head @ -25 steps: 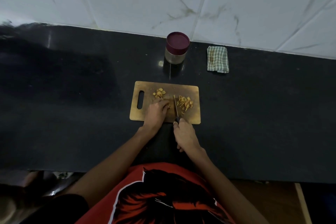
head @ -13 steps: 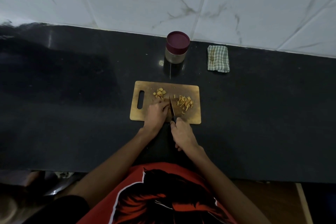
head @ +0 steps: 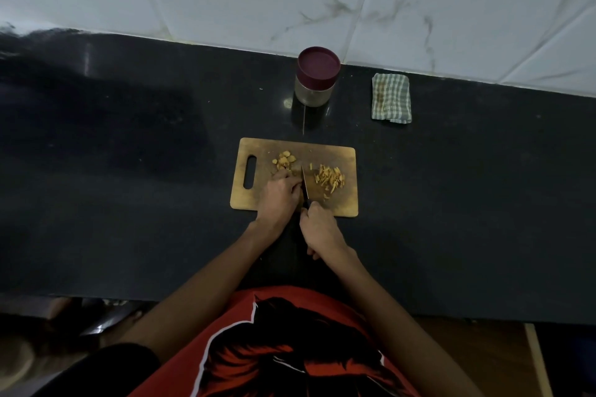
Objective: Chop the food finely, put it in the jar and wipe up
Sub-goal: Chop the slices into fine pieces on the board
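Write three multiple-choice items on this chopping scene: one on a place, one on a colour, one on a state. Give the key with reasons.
1. Where does the folded cloth lie?
A. on the board
B. on the counter, right of the jar
C. under the jar

2. What colour is the jar's lid?
A. maroon
B. white
C. yellow

3. What state is the jar in?
A. lying on its side
B. open, lid beside it
C. upright, lid on

Key: 1 B, the cloth rests on the dark counter near the wall, off the cutting board. 2 A, the lid is dark reddish purple. 3 C, the jar stands behind the board with its lid in place.
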